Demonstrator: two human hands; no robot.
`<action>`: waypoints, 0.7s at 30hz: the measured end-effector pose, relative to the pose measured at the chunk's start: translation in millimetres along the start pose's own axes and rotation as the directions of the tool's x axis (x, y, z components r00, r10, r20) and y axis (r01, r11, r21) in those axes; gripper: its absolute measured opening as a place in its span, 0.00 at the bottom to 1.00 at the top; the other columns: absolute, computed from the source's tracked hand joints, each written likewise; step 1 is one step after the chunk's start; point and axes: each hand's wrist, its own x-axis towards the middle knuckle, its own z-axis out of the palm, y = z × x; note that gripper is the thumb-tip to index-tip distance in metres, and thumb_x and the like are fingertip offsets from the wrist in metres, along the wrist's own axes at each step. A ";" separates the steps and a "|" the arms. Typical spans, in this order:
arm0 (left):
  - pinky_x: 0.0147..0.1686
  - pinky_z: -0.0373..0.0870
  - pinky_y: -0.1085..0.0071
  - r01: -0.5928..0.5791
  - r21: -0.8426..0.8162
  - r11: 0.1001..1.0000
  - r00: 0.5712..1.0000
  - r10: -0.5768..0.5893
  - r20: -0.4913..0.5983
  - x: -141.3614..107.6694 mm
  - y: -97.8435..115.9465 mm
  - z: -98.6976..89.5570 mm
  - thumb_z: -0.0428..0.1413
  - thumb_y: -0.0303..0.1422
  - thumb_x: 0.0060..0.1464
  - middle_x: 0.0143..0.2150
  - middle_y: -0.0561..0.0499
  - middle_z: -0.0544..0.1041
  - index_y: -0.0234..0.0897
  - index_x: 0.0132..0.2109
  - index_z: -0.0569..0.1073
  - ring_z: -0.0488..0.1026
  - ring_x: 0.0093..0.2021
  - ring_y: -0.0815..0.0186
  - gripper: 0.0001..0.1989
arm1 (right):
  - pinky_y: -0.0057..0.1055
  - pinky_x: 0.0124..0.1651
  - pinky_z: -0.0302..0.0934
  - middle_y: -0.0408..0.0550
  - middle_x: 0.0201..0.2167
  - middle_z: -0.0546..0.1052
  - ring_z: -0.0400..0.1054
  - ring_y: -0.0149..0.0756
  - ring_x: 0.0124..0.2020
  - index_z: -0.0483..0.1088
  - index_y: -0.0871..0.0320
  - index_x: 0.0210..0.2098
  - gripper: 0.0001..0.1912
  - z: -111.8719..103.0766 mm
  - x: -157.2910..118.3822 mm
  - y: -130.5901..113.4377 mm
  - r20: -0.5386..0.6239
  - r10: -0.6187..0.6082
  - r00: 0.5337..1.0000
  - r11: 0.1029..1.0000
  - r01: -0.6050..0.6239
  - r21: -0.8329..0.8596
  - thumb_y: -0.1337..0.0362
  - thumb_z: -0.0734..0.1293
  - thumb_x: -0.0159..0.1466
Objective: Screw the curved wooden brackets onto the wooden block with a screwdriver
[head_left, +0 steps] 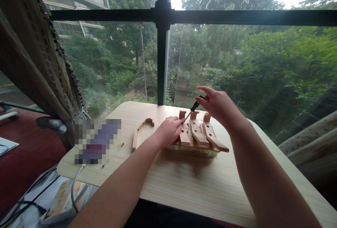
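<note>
A block-like base [196,150] with several curved wooden pieces across its top stands on the table. My right hand [212,101] grips a black-handled screwdriver [195,106], which slants down and left to the leftmost wooden piece [184,138] on the base. Beside the screwdriver's tip, my left hand [170,130] presses its closed fingers on that piece's left side; what lies under them is hidden. Further right are a middle wooden piece [199,136] and a right one [213,139], both with dark holes. A loose curved wooden piece [136,136] lies left of my left hand.
Two small screws, one [122,144] further back and one [103,165] nearer, lie on the pale wooden table [168,182]. A blurred-out device [98,140] with a white cable [73,189] is at its left edge. Windows stand behind, a curtain [34,63] at left.
</note>
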 end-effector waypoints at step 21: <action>0.50 0.68 0.62 0.012 0.016 1.000 1.000 -0.012 0.020 -1.2 4.8 -4.6 0.43 0.29 0.62 0.42 0.41 0.76 0.30 0.55 0.73 0.70 0.46 0.56 0.21 | 0.30 0.34 0.60 0.54 0.33 0.80 0.71 0.37 0.30 0.74 0.61 0.52 0.22 5.7 1.1 0.9 0.002 -0.130 0.992 0.986 0.129 0.108 0.60 0.58 0.65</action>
